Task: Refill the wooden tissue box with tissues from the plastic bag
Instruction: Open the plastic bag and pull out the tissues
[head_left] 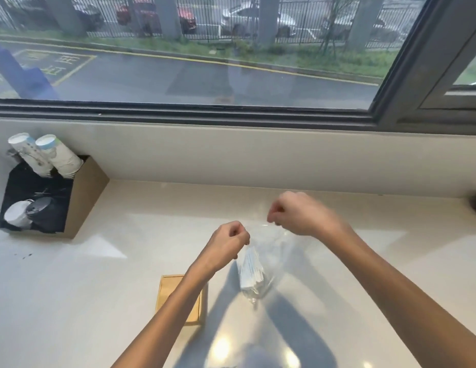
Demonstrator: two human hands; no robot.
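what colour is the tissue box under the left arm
Light honey-tan wood; the wooden tissue box shows in the head view, partly behind the left forearm.

Pinching the top of the plastic bag (274, 251) with left hand (229, 241) and right hand (298, 213), above the bench (98, 301). Inside, white tissues (251, 272). Beneath the left forearm, wooden tissue box (170, 293). Far left, cardboard box (85, 197) holding paper cups (45, 155).

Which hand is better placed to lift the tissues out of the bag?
Probably the left hand: it pinches the bag just above the tissues, and the box lies under its forearm. The right hand holds the far edge.
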